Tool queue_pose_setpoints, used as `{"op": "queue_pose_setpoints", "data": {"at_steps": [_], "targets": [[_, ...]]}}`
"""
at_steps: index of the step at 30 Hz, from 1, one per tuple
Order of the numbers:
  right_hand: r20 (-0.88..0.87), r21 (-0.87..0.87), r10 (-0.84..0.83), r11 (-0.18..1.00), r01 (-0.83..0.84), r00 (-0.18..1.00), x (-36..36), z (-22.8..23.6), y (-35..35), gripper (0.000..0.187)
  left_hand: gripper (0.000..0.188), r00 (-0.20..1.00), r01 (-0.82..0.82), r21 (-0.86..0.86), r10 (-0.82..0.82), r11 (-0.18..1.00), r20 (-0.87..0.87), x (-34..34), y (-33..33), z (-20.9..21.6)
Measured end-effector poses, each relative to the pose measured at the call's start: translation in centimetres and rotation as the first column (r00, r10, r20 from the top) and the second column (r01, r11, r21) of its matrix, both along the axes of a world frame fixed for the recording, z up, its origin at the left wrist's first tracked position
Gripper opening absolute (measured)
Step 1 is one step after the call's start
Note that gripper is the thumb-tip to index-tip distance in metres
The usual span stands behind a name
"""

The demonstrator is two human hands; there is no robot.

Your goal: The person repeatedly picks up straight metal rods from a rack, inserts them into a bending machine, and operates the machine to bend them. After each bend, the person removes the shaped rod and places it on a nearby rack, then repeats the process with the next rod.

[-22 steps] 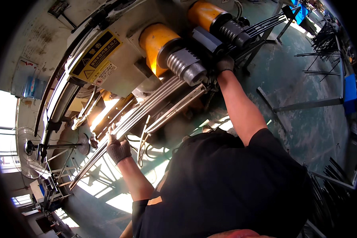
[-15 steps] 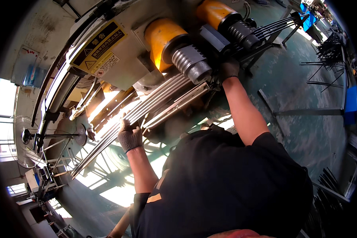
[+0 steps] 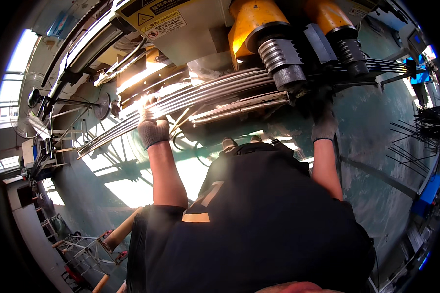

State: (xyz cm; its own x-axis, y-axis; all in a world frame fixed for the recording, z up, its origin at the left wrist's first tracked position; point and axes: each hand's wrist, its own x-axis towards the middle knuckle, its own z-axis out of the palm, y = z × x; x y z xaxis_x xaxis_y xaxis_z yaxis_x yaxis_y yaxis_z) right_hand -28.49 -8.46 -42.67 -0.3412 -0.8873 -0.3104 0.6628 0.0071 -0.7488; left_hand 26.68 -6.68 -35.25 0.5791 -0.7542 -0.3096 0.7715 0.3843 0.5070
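Observation:
A row of long metal rods (image 3: 215,89) runs from the lower left up into a bending-type machine with two orange housings (image 3: 259,19). My left hand (image 3: 154,131), in a grey knitted glove, is closed around the rods left of the machine, its fingertips washed out by sunlight. Below the ribbed dark metal spindle (image 3: 282,58), my gloved right hand (image 3: 325,126) reaches up into shadow near the rods' passage. Its fingers are too dark to make out. The second ribbed spindle (image 3: 352,54) stands to the right of that hand.
A warning plate (image 3: 161,19) is fixed to the machine's body. A long threaded bar (image 3: 239,113) runs below the rods. Dark rods (image 3: 428,124) lie stacked at the right. A standing fan (image 3: 34,97) is at the left; a tubular frame (image 3: 85,249) stands lower left.
My view has turned, so the machine and rods appear more level and farther right. My left hand stays at the rods; my right hand appears lower and to the right, still by the spindles.

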Motion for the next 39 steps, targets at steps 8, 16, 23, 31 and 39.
{"op": "queue_pose_setpoints", "data": {"at_steps": [8,16,23,31,39], "targets": [[-0.272,0.217,0.008,0.975,0.054,0.962,2.2,0.1,-0.4,0.052,0.040,0.966,0.257,0.021,-0.257,0.966,0.017,-7.8,0.8,1.6],[-0.846,0.511,0.528,0.841,-0.176,0.071,-1.7,-8.1,1.6,0.034,0.045,0.974,0.216,-0.070,-0.220,0.974,-0.053,-1.7,5.1,0.4],[-0.259,0.604,0.323,0.790,-0.109,0.910,0.9,-10.9,6.3,0.028,0.054,1.000,0.003,-0.245,-0.010,0.970,-0.028,12.8,9.2,0.7],[-0.492,0.737,0.444,0.670,0.086,0.749,6.2,-13.0,15.3,0.033,0.037,0.938,-0.337,0.063,0.330,0.939,0.106,32.3,13.7,4.0],[-0.492,0.821,0.673,0.570,0.036,0.552,11.5,-12.2,22.8,0.032,0.048,0.936,-0.082,0.249,-0.012,0.965,0.352,47.6,17.5,-0.2]]}}
